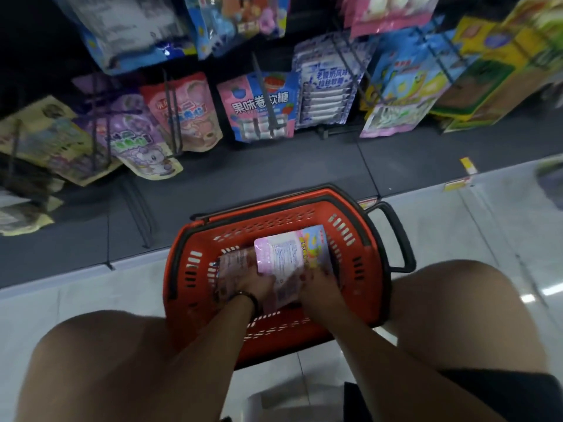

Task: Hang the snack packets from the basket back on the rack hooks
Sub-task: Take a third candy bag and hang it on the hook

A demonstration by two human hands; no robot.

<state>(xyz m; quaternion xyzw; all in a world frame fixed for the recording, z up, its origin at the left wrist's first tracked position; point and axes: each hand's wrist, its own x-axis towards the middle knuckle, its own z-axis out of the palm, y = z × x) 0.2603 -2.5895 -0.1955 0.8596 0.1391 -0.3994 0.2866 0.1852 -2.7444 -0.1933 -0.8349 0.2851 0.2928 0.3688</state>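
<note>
A red shopping basket (195, 239) stands on the floor between my knees, in front of the rack. Both hands reach down into it. My left hand (256, 286) and my right hand (318, 283) grip the near end of a pink snack packet (281, 251) lying back side up. Under it lie a dark red packet (233, 263) and one with a yellow and blue front (313, 242). Above, black wire hooks (265, 95) carry hanging snack packets, among them a pink and blue one (259, 108).
The rack's dark base shelf (243, 169) runs across behind the basket. Purple (134, 132), pink (185, 114) and yellow-green packets (475, 80) hang in rows. The basket's black handle (396, 236) sticks out to the right. My bare knees flank the basket on a pale tiled floor (472, 233).
</note>
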